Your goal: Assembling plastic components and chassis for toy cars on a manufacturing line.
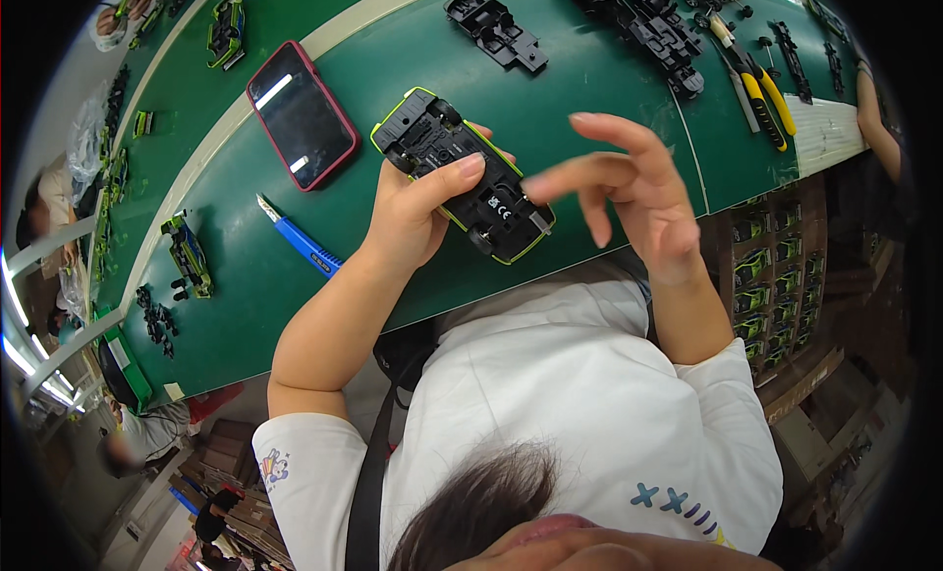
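Left hand (pixel 413 213) clamps the toy car (pixel 464 174) belly-up above the green surface (pixel 589 100), chassis exposed for work; right hand (pixel 638 193) hovers just beside it, fingers spread, holding nothing

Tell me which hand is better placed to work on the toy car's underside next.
Probably the right hand: it is free, fingers spread, hovering just beside the upturned black chassis of the toy car. The left hand is occupied gripping the car above the green table, thumb across the underside.

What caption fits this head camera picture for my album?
Left hand holds an upside-down toy car over a green table; right hand open beside it.
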Available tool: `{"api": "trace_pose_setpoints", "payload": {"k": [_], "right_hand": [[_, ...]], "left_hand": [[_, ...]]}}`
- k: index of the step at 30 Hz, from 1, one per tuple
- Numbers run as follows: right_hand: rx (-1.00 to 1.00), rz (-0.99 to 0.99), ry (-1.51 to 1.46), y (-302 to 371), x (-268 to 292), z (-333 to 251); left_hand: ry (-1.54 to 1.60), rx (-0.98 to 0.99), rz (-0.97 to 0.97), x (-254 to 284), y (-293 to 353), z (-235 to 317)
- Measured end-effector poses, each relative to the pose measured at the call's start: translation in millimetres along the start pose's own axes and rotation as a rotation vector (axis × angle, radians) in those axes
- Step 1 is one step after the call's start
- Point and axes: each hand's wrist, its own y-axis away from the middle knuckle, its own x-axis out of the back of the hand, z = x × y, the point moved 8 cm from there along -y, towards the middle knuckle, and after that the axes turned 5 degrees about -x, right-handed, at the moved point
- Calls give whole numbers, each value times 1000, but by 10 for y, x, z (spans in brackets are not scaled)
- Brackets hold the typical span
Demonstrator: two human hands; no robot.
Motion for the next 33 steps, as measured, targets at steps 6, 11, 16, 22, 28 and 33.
{"api": "trace_pose_setpoints", "payload": {"k": [6, 11, 16, 22, 28, 33], "right_hand": [[-158, -117, -55, 26, 206, 132], [123, 67, -200, -25, 13, -46], [290, -16, 547, 92, 35, -98], [283, 130, 542, 2, -189, -81], [88, 42, 405, -42, -76, 67], [27, 24, 92, -118, 175, 95]], "left_hand": [[18, 7, -5, 4, 8, 20], [-84, -40, -15, 27, 19, 10], [-13, -103, 94, 81, 62, -1], [138, -126, 39, -20, 133, 3], [187, -142, -152, -97, 200, -71], [109, -119, -269, -273, 251, -4]]}}
